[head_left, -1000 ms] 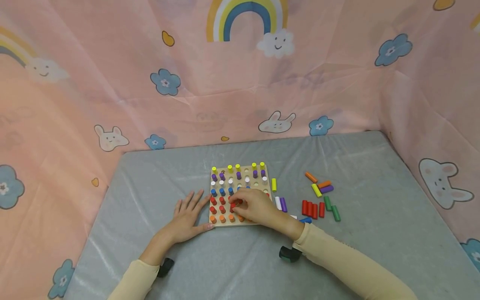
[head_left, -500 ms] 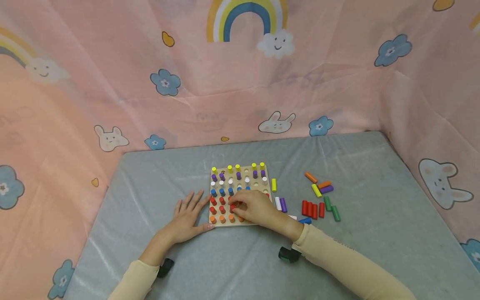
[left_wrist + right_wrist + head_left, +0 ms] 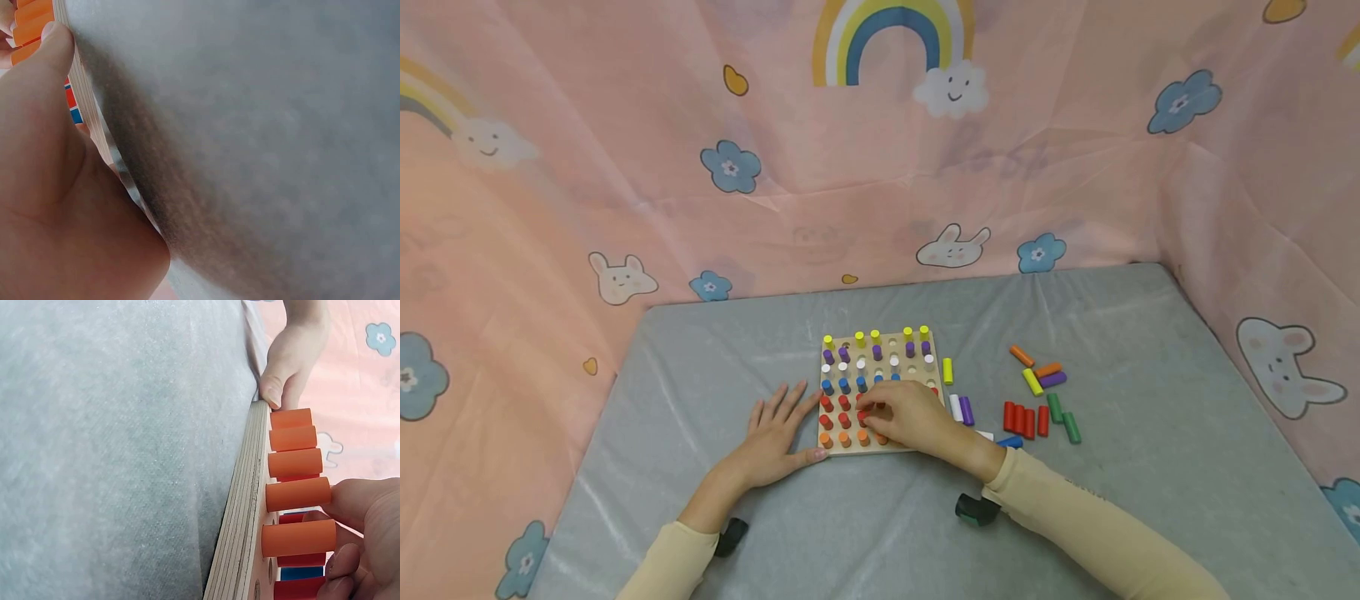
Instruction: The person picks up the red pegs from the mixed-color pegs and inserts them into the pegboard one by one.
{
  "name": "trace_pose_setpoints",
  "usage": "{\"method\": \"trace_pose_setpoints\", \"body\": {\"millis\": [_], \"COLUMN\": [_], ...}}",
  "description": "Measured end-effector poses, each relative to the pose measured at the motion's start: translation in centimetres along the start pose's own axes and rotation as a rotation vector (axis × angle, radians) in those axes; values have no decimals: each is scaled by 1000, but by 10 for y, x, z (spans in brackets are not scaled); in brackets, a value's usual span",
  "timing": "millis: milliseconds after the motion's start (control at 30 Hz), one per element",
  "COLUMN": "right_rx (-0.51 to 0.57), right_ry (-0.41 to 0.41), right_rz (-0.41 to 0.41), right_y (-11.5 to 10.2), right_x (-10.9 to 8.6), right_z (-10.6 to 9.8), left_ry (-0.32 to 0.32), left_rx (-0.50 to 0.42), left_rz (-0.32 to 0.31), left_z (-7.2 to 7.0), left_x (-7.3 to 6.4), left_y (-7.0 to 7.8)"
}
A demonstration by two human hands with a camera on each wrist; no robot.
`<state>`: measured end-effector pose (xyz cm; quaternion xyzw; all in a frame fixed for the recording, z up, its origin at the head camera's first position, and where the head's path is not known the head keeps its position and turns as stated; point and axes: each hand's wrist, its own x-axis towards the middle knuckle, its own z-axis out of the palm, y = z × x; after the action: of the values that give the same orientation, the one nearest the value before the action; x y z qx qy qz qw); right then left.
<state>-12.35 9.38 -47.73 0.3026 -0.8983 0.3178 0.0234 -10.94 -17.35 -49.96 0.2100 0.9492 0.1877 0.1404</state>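
A wooden pegboard (image 3: 853,451) holds upright pegs in rows of orange, red, blue, white, purple and yellow. Flat and spread, my left hand (image 3: 775,442) lies at its left side, thumb on the near left corner and fingertips by the left edge. My right hand (image 3: 917,421) reaches over the board and pinches a red peg (image 3: 862,419) standing in the second row from the front. Fingers partly hide that peg, and the hand covers the board's right middle. In the right wrist view, orange pegs (image 3: 299,538) stand before my fingers.
Loose pegs lie right of the board: a yellow peg (image 3: 947,371), a purple peg (image 3: 967,411), red pegs (image 3: 1018,419), green pegs (image 3: 1072,427), orange pegs (image 3: 1022,355), and a blue peg (image 3: 1011,442) partly under my right wrist. Grey cloth (image 3: 760,342) covers the table.
The red peg in my right hand has shifted slightly downward and left, and now lines up with its row. My left hand has stayed in place.
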Motion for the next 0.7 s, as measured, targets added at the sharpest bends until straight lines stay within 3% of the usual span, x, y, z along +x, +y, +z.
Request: {"method": "trace_pose_setpoints", "body": {"millis": [300, 700], "right_rx": [13, 29], "right_ry": [-1, 76], "right_rz": [12, 35], "right_y": [0, 2], "right_x": [0, -5], "right_z": [0, -12], "left_ry": [45, -4], "left_rx": [-18, 5], "left_rz": [30, -4], "left_z": [4, 1], "left_x": [-1, 1], "left_y": [-3, -2]}}
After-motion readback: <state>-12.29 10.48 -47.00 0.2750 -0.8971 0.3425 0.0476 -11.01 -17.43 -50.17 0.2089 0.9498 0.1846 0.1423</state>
